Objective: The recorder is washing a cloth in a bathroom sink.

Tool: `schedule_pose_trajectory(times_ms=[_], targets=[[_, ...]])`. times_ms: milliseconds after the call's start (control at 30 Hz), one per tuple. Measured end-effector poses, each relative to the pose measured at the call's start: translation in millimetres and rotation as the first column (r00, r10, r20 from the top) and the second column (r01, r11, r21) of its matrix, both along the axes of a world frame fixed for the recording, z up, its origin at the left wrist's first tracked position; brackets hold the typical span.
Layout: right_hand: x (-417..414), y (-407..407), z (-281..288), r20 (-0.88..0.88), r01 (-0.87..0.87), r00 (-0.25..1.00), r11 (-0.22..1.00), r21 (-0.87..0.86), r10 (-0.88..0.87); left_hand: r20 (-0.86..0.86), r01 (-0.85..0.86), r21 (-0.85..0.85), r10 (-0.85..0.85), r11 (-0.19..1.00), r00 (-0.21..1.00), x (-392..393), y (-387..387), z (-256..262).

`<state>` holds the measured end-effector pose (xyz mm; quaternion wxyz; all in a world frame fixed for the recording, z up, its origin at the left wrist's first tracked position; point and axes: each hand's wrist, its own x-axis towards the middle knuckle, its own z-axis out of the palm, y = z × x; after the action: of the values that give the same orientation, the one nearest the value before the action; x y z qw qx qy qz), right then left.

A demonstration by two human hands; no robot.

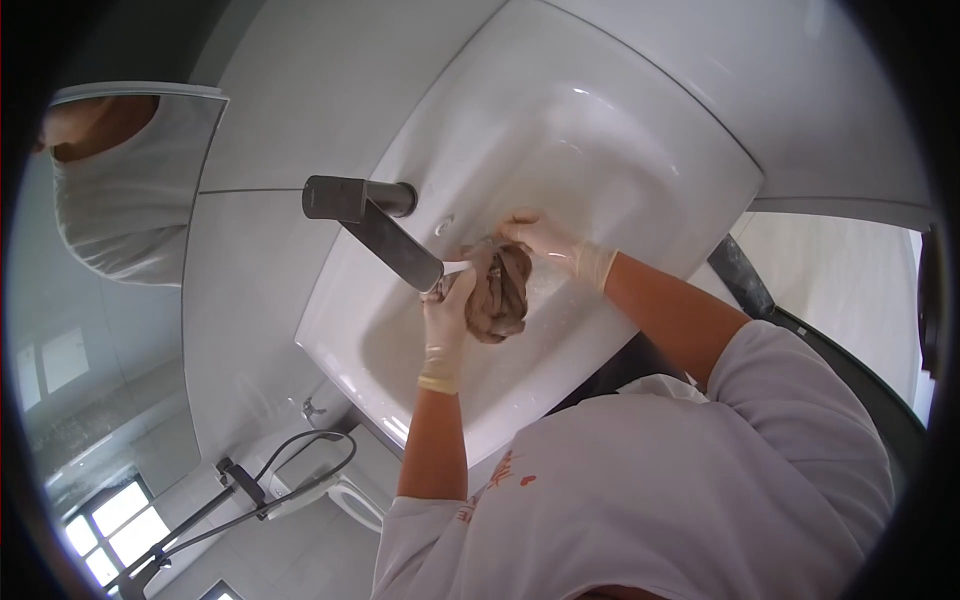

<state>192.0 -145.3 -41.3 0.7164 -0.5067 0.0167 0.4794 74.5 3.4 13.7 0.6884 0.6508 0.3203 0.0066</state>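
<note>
A wet, crumpled brown-grey cloth (498,296) hangs bunched between my two hands over the white washbasin (622,142). My left hand (448,315), in a pale thin glove, grips the cloth's left side just below the spout of a dark grey tap (397,247). Water seems to run from the spout onto the cloth and fingers. At the cloth's upper right edge, my right hand (541,236) holds it with bent fingers, also gloved. Folds of cloth hide some of the fingertips.
A mirror (120,225) on the wall at left reflects part of a person. Lower left are a shower rail (195,517) with its hose (330,472), a toilet (356,506) and a small wall valve (311,409). A doorway (832,277) lies at right.
</note>
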Motion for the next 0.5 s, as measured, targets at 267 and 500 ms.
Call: schedule_pose_trajectory(times_ms=[267, 500], targets=[[-15, 32, 9, 0.457, -0.314, 0.193, 0.496, -0.81, 0.868, 0.02, 0.049, -0.166, -0.047, 0.985, 0.999, -27, 11, 101], [-26, 31, 5, 0.895, 0.0, -0.178, 0.91, -0.415, 0.408, 0.301, 0.044, -0.317, 0.056, 0.947, 0.952, -82, 57, 115]])
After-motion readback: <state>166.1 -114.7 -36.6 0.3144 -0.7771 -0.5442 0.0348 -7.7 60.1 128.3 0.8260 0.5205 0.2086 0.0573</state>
